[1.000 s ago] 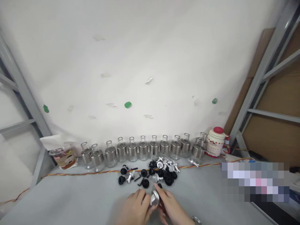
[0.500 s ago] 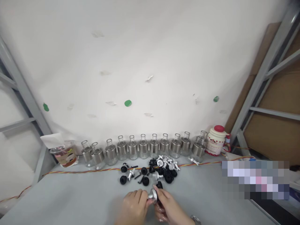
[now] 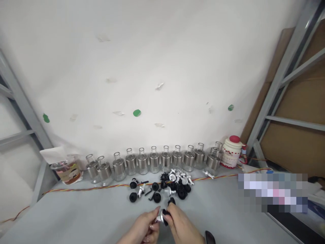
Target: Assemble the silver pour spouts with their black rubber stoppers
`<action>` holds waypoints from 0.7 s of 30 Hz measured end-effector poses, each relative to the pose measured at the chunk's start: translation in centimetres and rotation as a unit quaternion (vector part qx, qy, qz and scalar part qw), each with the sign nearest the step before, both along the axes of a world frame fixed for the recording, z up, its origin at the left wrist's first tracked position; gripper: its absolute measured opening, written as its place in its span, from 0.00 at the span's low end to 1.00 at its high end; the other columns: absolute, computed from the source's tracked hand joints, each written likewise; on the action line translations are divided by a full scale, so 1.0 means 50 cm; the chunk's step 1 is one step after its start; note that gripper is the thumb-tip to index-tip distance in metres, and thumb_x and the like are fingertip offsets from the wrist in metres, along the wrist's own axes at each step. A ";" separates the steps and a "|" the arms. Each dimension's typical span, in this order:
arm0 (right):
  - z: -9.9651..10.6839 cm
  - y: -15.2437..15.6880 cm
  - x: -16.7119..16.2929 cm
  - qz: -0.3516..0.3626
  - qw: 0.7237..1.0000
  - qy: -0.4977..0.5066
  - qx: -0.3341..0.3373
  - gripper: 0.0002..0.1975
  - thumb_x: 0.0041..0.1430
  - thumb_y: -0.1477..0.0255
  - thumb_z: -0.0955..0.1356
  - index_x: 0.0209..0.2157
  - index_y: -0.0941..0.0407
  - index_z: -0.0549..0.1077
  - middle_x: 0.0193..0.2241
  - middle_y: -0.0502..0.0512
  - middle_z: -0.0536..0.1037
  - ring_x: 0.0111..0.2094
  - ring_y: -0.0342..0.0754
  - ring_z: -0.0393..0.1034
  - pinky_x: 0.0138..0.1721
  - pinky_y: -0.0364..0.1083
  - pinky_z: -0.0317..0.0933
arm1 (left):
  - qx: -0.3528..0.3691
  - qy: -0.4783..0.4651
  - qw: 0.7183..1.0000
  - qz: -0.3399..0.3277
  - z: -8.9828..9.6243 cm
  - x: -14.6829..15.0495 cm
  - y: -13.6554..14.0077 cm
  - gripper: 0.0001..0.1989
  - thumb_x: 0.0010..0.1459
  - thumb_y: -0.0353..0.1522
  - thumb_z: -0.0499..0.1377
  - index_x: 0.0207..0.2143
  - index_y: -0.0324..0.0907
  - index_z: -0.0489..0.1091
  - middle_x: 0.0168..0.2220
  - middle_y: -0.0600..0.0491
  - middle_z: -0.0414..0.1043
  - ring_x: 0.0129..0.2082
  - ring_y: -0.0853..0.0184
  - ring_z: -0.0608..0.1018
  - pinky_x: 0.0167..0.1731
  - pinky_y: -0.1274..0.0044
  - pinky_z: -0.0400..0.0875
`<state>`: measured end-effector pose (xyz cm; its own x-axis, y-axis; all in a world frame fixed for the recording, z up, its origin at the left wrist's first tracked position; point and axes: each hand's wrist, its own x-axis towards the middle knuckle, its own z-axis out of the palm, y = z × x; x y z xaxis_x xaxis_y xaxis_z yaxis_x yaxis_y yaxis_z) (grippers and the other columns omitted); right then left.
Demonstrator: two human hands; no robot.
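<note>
At the front middle of the table, my left hand (image 3: pixel 144 226) is closed, its thumb and fingers pinching the narrow end of a silver pourer spout (image 3: pixel 160 217) with a round flange. My right hand (image 3: pixel 180 223) grips a black ring-shaped stopper part (image 3: pixel 166 217) that sits against the flange. Another black stopper (image 3: pixel 172 201) shows just beyond my right fingers; whether they touch it I cannot tell. Past my hands lies a pile of black stoppers (image 3: pixel 181 194) and silver spouts (image 3: pixel 172 177). Looser pieces are to its left, among them a black stopper (image 3: pixel 133 197) and a silver spout (image 3: pixel 141 191).
A row of glass bottles with metal sleeves (image 3: pixel 143 159) lines the wall. A twisted red-yellow cord (image 3: pixel 86 189) runs across the grey table (image 3: pixel 83 217). A plastic tub (image 3: pixel 67 172) stands at left, a cream jar with red lid (image 3: pixel 231 154) at right.
My left hand has turned and shifted slightly left and down, its fingers now curled below the spout. My right hand has rolled over the black part. The camera view has shifted a little.
</note>
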<state>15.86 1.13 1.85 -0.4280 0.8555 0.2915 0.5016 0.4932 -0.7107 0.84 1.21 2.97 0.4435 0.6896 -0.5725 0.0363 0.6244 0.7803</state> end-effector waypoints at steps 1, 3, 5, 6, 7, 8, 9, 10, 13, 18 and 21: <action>0.003 0.001 0.002 0.005 1.000 -0.004 0.013 0.15 0.59 0.63 0.52 0.30 0.56 0.62 0.28 0.58 0.69 0.30 0.50 0.63 0.32 0.48 0.58 | -0.001 -0.010 1.000 -0.001 0.004 -0.001 0.000 0.29 0.46 0.58 0.40 0.10 0.44 0.46 0.02 0.64 0.41 0.04 0.79 0.43 0.06 0.83 0.35; 0.005 0.004 0.002 0.009 1.000 0.021 0.012 0.16 0.59 0.63 0.52 0.29 0.56 0.62 0.28 0.57 0.69 0.30 0.49 0.63 0.32 0.47 0.58 | 0.057 0.005 0.998 0.042 0.005 0.002 -0.004 0.28 0.47 0.57 0.39 0.11 0.44 0.48 0.04 0.65 0.40 0.05 0.78 0.44 0.06 0.83 0.38; 0.000 0.009 -0.002 -0.005 0.996 0.082 -0.043 0.17 0.60 0.62 0.52 0.28 0.56 0.62 0.24 0.53 0.68 0.26 0.46 0.63 0.29 0.44 0.59 | 0.182 0.077 0.975 0.099 0.002 0.006 -0.012 0.27 0.49 0.55 0.39 0.16 0.43 0.54 0.06 0.64 0.45 0.06 0.77 0.50 0.07 0.84 0.46; -0.005 0.012 -0.005 -0.015 0.989 0.116 -0.093 0.18 0.60 0.60 0.52 0.27 0.56 0.62 0.20 0.50 0.66 0.22 0.44 0.62 0.25 0.42 0.59 | 0.264 0.131 0.949 0.113 -0.001 0.005 -0.016 0.25 0.51 0.53 0.40 0.20 0.43 0.58 0.09 0.63 0.51 0.08 0.75 0.56 0.09 0.83 0.51; -0.011 0.015 -0.009 -0.025 0.976 0.149 -0.154 0.19 0.59 0.57 0.52 0.27 0.56 0.62 0.16 0.47 0.63 0.18 0.42 0.60 0.20 0.40 0.57 | 0.358 0.188 0.908 0.111 -0.003 0.002 -0.019 0.23 0.54 0.50 0.40 0.26 0.42 0.61 0.12 0.61 0.57 0.12 0.73 0.62 0.13 0.82 0.57; -0.017 0.018 -0.014 -0.033 0.959 0.179 -0.217 0.21 0.57 0.54 0.52 0.26 0.56 0.62 0.12 0.44 0.59 0.14 0.40 0.56 0.15 0.39 0.54 | 0.447 0.238 0.858 0.089 -0.005 -0.003 -0.022 0.20 0.55 0.47 0.42 0.31 0.42 0.62 0.17 0.58 0.62 0.17 0.71 0.66 0.18 0.81 0.61; -0.023 0.022 -0.019 -0.034 0.939 0.206 -0.274 0.23 0.55 0.51 0.53 0.25 0.56 0.62 0.10 0.42 0.56 0.10 0.39 0.53 0.11 0.38 0.51 | 0.523 0.281 0.803 0.056 -0.005 -0.009 -0.024 0.17 0.56 0.44 0.43 0.34 0.42 0.62 0.21 0.56 0.66 0.21 0.69 0.69 0.23 0.80 0.63; -0.027 0.025 -0.023 -0.033 0.918 0.232 -0.319 0.24 0.52 0.48 0.54 0.24 0.56 0.61 0.09 0.40 0.54 0.09 0.38 0.50 0.09 0.38 0.50 | 0.578 0.318 0.751 0.019 -0.004 -0.016 -0.026 0.14 0.57 0.41 0.45 0.37 0.42 0.62 0.24 0.54 0.68 0.24 0.68 0.71 0.25 0.79 0.64; -0.028 0.032 -0.031 -0.033 0.873 0.299 -0.383 0.26 0.44 0.44 0.59 0.20 0.56 0.60 0.08 0.39 0.53 0.07 0.36 0.48 0.06 0.37 0.51 | 0.647 0.407 0.642 -0.058 0.004 -0.033 -0.026 0.10 0.57 0.37 0.48 0.38 0.44 0.62 0.29 0.52 0.69 0.26 0.66 0.73 0.26 0.78 0.66; -0.016 0.036 -0.029 -0.039 0.833 0.363 -0.417 0.25 0.40 0.46 0.63 0.18 0.56 0.60 0.08 0.38 0.54 0.07 0.34 0.47 0.05 0.35 0.49 | 0.660 0.468 0.582 -0.085 0.008 -0.032 -0.024 0.06 0.56 0.36 0.49 0.33 0.44 0.63 0.28 0.54 0.70 0.25 0.65 0.74 0.23 0.77 0.67; -0.019 0.037 -0.027 -0.025 0.828 0.375 -0.415 0.24 0.41 0.48 0.65 0.18 0.56 0.60 0.07 0.38 0.55 0.07 0.34 0.48 0.05 0.35 0.49 | 0.668 0.464 0.576 -0.082 -0.009 -0.026 -0.024 0.08 0.58 0.35 0.46 0.33 0.44 0.63 0.27 0.54 0.70 0.24 0.66 0.74 0.23 0.78 0.68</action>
